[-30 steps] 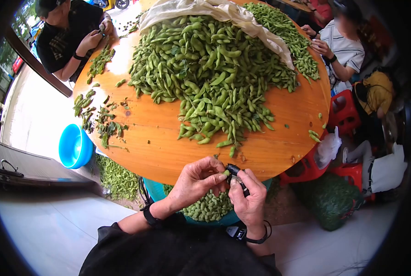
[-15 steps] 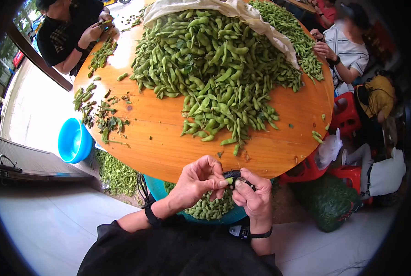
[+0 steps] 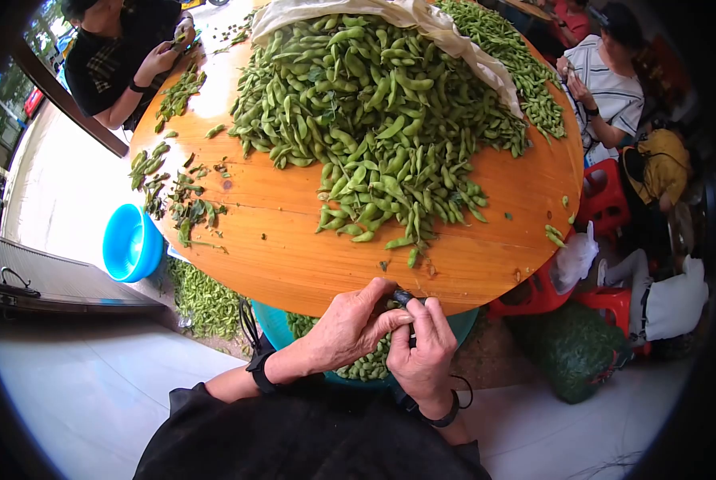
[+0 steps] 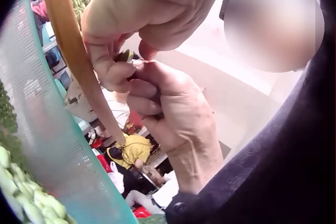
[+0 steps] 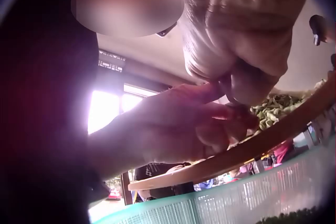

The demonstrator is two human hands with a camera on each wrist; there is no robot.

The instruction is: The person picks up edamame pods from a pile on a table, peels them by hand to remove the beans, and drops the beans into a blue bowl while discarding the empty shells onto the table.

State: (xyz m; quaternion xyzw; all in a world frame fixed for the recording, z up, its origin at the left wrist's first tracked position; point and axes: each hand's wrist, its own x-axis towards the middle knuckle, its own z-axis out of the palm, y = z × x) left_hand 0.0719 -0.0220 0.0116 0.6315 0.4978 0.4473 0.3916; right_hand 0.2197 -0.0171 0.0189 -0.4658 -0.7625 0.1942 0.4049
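Note:
Both hands meet at the near table edge, above a teal basket (image 3: 271, 324) of shelled green beans (image 3: 366, 370). My left hand (image 3: 350, 332) pinches a soybean pod (image 4: 125, 56), which shows as a small green piece in the left wrist view. My right hand (image 3: 423, 356) holds the pod from the other side, fingers curled and thumb against the left thumb. Around its index fingertip is a black covering (image 3: 403, 297). Fingers hide most of the pod in the head view. Beyond the hands, a large heap of soybean pods (image 3: 374, 120) covers the middle of the wooden table (image 3: 286, 264).
White cloth (image 3: 406, 22) lies over the heap's back. Leafy scraps (image 3: 194, 212) are scattered at left. Beside the table stands a blue basin (image 3: 131, 242), near empty hulls (image 3: 206, 300) on the floor. Red stools (image 3: 604, 196) and a dark green sack (image 3: 570, 352) are at right. Two people sit across.
The fingers have drawn closer round the pod, so its green tip, visible between them before, is now mostly hidden. My right hand has shifted slightly left and turned inward.

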